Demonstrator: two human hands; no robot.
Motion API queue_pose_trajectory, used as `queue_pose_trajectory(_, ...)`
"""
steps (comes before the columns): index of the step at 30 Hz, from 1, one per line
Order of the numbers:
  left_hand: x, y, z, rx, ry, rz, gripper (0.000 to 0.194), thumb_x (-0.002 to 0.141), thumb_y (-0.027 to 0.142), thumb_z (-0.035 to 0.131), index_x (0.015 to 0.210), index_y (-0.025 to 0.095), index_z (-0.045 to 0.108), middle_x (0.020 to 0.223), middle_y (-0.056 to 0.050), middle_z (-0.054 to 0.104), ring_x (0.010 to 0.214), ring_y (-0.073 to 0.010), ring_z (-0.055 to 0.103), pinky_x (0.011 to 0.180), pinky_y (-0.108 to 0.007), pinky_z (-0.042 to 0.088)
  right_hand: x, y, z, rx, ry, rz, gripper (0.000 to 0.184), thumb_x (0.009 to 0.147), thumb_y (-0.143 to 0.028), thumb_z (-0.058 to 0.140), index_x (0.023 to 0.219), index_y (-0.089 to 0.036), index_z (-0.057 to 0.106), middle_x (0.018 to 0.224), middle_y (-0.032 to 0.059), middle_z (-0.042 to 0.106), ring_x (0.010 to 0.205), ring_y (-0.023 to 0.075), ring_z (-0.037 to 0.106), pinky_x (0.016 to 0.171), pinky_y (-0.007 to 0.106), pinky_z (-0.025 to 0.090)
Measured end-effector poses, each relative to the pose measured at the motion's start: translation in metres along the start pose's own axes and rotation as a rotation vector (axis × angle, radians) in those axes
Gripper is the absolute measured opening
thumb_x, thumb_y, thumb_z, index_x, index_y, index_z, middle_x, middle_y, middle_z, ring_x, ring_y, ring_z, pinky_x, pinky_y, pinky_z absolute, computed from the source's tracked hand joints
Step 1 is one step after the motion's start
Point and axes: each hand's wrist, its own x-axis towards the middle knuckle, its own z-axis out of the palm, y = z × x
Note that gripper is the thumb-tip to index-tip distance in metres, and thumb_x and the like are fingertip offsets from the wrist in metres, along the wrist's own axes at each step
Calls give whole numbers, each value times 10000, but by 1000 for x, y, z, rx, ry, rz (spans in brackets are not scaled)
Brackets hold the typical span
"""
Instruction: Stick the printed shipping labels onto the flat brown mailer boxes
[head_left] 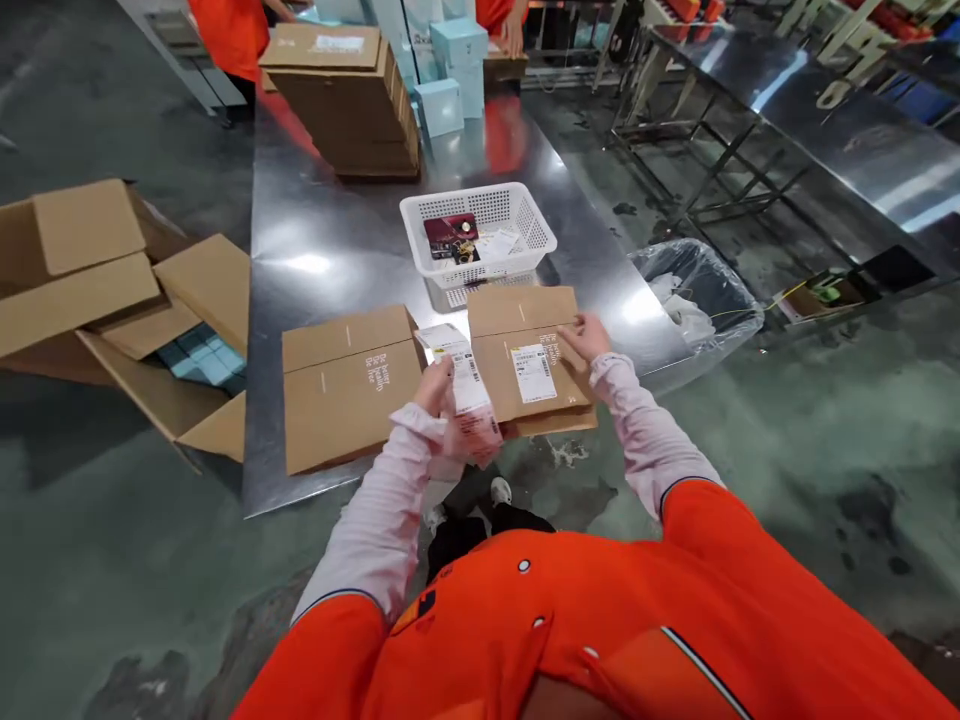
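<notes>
My left hand [435, 385] is closed around a strip of printed shipping labels [469, 385], whose lower end hangs over the table's front edge. A flat brown carton [495, 370] lies to the right of the strip, with a white shipping label [533, 374] on its face. My right hand [589, 338] rests on this carton's right side, fingers extended over the printed text near the label. Another flat brown carton [337, 400], with white lettering and no label on its visible face, lies to the left of my left hand.
A white plastic basket [480, 268] with cards and papers stands behind the cartons on the metal table [300, 230]. Farther back are a brown carton stack [352, 120] and light-blue boxes [441, 107]. Open cardboard boxes [202, 400] stand left; a lined bin [705, 300] stands right. Co-workers stand opposite.
</notes>
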Motion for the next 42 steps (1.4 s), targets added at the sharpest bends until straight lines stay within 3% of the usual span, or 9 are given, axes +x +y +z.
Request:
queue_pose_trajectory(5, -120, -17, -70, -16, -91, 140, 522, 656, 472, 799, 1047, 158, 653, 1079, -121, 706, 940, -256, 672, 858, -380, 530, -101, -63, 83, 388, -842, -118, 550, 607, -495, 813, 1003, -132, 694, 913, 88, 712, 893, 211, 668, 867, 383, 549)
queue_pose_trajectory(7, -160, -28, -96, 106, -114, 144, 550, 634, 480, 815, 1061, 165, 669, 1075, -117, 710, 949, -261, 666, 871, -376, 517, -146, -87, 126, 648, -900, -120, 603, 602, -535, 803, 1043, -144, 681, 1005, 97, 715, 949, 213, 669, 890, 381, 550)
queue_pose_trajectory(11, -201, -36, -130, 184, -165, 129, 526, 594, 406, 852, 1039, 162, 709, 1067, -116, 711, 993, -271, 651, 898, -356, 491, -211, -114, 183, 888, -791, 41, 609, 621, -599, 765, 1037, -164, 674, 1080, 102, 717, 996, 237, 677, 943, 422, 534)
queue_pose_trajectory(15, -207, -30, -141, -11, 220, 286, 468, 593, 448, 826, 932, 145, 715, 947, -96, 717, 864, -233, 649, 807, -332, 499, -224, -127, 196, 653, -910, -57, 545, 561, -496, 833, 975, -168, 700, 1034, 86, 732, 957, 237, 687, 921, 414, 535)
queue_pose_trajectory(17, -206, -29, -140, 3, 306, 285, 408, 584, 453, 819, 811, 133, 707, 804, -76, 702, 730, -199, 620, 720, -312, 491, -216, -138, 195, 538, -862, -151, 459, 619, -468, 804, 955, -172, 705, 999, 70, 737, 904, 214, 688, 856, 372, 550)
queue_pose_trajectory(25, -188, -49, -144, 62, 444, 426, 330, 721, 445, 713, 601, 181, 554, 592, 13, 550, 572, -116, 461, 579, -242, 370, -196, -182, 196, 266, -747, -406, 294, 725, -462, 721, 827, -188, 749, 789, 23, 736, 720, 164, 652, 671, 274, 496)
queue_pose_trajectory(29, -171, -48, -149, 71, 516, 500, 402, 763, 423, 676, 540, 201, 426, 524, 39, 415, 527, -106, 366, 537, -240, 312, -186, -188, 209, 315, -755, -319, 465, 605, -594, 764, 754, -156, 717, 739, 20, 714, 682, 146, 630, 658, 260, 488)
queue_pose_trajectory(33, -165, -38, -157, 75, 457, 526, 257, 785, 375, 660, 650, 191, 542, 628, 16, 535, 611, -125, 457, 608, -239, 380, -167, -198, 219, 251, -911, -229, 587, 543, -687, 742, 726, -131, 695, 634, -3, 657, 554, 102, 550, 521, 222, 416)
queue_pose_trajectory(42, -158, -37, -177, 53, 537, 427, 415, 767, 390, 701, 534, 193, 421, 520, 44, 404, 534, -101, 390, 549, -231, 344, -171, -202, 242, 209, -669, -335, 460, 616, -597, 767, 773, -164, 743, 763, 42, 686, 726, 163, 611, 688, 293, 499)
